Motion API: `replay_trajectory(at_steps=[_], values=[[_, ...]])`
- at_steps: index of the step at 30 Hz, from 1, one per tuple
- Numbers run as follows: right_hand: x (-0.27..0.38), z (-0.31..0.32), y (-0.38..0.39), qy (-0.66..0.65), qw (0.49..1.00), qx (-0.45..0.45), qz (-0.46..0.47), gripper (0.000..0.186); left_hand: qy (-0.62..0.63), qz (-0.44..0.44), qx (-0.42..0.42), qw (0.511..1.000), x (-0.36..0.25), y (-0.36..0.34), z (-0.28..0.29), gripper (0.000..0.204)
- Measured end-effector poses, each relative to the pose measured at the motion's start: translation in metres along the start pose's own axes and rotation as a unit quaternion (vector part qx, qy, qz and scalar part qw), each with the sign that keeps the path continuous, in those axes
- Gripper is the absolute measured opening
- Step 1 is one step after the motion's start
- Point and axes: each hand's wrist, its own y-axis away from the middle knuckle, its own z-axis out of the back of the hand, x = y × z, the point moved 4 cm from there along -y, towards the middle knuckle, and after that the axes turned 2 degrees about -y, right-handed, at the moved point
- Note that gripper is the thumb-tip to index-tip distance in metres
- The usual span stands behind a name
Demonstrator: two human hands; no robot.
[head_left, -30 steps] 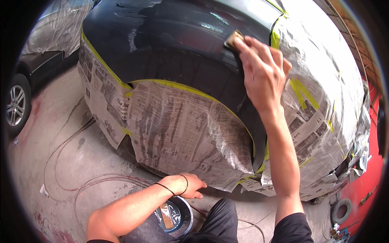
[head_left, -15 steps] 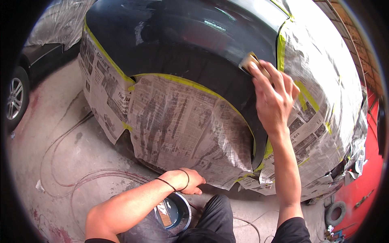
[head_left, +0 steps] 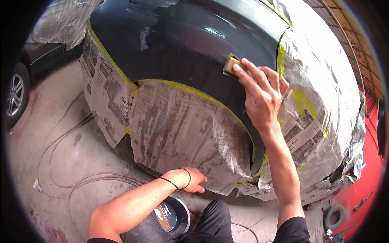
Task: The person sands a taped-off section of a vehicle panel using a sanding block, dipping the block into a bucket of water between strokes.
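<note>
My right hand (head_left: 264, 94) is closed on a tan sanding block (head_left: 231, 65) with sandpaper wrapped round it. The block lies against the dark, wet-looking car fender (head_left: 182, 46), above the wheel arch. Yellow-green masking tape (head_left: 194, 90) edges the arch, and newspaper (head_left: 178, 129) covers the wheel opening below. Low in front of the newspaper, my left hand (head_left: 193, 180) hangs with its fingers apart and nothing in them; a dark band circles that wrist. Beneath the left forearm stands a bucket (head_left: 187, 220) of water with a wooden-looking piece (head_left: 163, 218) in it.
Hoses (head_left: 87, 178) loop over the concrete floor at the left. Another car, partly under plastic, shows its wheel (head_left: 17, 95) at the far left. Newspaper and plastic sheeting (head_left: 320, 85) cover the car's right side. A loose tyre (head_left: 334, 217) rests by a red wall (head_left: 366, 198).
My right hand has slid the sanding block leftward along the fender. The left hand holds nearly the same place, and the view has shifted slightly.
</note>
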Motion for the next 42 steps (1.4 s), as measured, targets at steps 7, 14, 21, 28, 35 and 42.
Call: replay_trajectory(at_steps=[7, 14, 21, 28, 35, 42], values=[[-0.020, -0.027, -0.058, -0.018, 1.000, -0.018, -0.006, 0.043, 0.016, -0.010, 0.013, 1.000, 0.006, -0.007, -0.011, 0.068], [-0.017, -0.015, -0.037, -0.004, 1.000, -0.026, -0.007, 0.043, 0.026, 0.000, 0.006, 1.000, -0.003, 0.010, -0.003, 0.068], [-0.024, -0.017, -0.054, -0.028, 0.999, -0.021, -0.027, 0.040, 0.028, 0.003, 0.017, 0.999, 0.007, 0.011, -0.008, 0.069], [-0.023, -0.004, -0.029, 0.003, 1.000, 0.001, -0.008, 0.039, 0.006, -0.023, 0.022, 0.999, 0.008, -0.010, -0.018, 0.070], [-0.038, -0.005, -0.042, 0.028, 0.999, 0.007, -0.031, 0.034, 0.015, -0.032, 0.010, 0.999, 0.024, -0.011, -0.017, 0.070], [-0.049, -0.033, -0.088, -0.014, 0.999, -0.018, 0.030, 0.041, 0.016, -0.027, 0.012, 0.999, 0.019, -0.014, -0.016, 0.069]])
